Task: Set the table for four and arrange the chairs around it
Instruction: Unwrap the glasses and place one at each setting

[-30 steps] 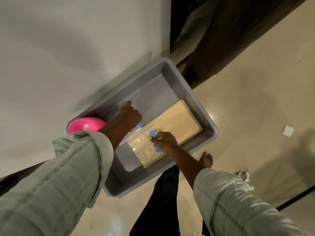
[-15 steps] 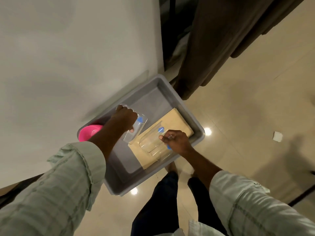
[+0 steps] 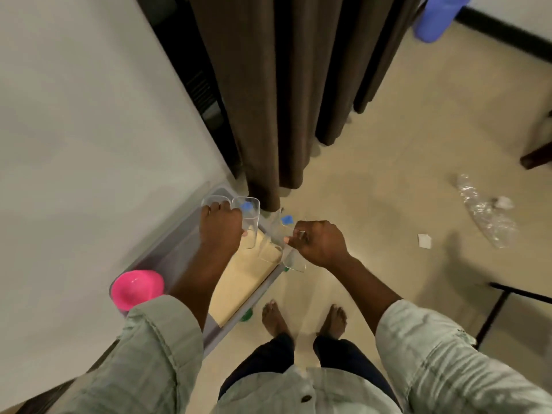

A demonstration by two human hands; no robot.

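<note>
1. The left hand (image 3: 219,231) grips a pair of clear square plastic tumblers with blue stickers (image 3: 246,218), fingers curled over their rims. The right hand (image 3: 319,243) grips a second set of clear plastic tumblers (image 3: 283,243), one also bearing a blue sticker; how many it holds is hard to tell.
2. Both sets hang in the air above the far end of the grey rectangular plastic tub (image 3: 182,249), which stands on the beige tiled floor (image 3: 373,204) against the white wall.
3. Left in the tub are a flat tan rectangular mat or board (image 3: 239,288) and a bright pink plastic bowl (image 3: 137,288) at its near corner.
4. By my judgement the task is at an early stage: drinkware is only being fetched. No desk is in view, nothing is laid out, and only a dark chair leg (image 3: 537,158) and a thin black metal frame (image 3: 507,297) show at the right edge, so placing four settings and arranging chairs all remain.
5. Compared with half a second ago, the hands have risen out of the tub, carrying the tumblers clear of the tan mat where they were being picked up.
6. The view has also tilted upward and away: the person now stands more upright, bare feet visible, with the brown curtain (image 3: 283,100) and a crumpled clear plastic bottle (image 3: 484,213) newly in sight.
</note>
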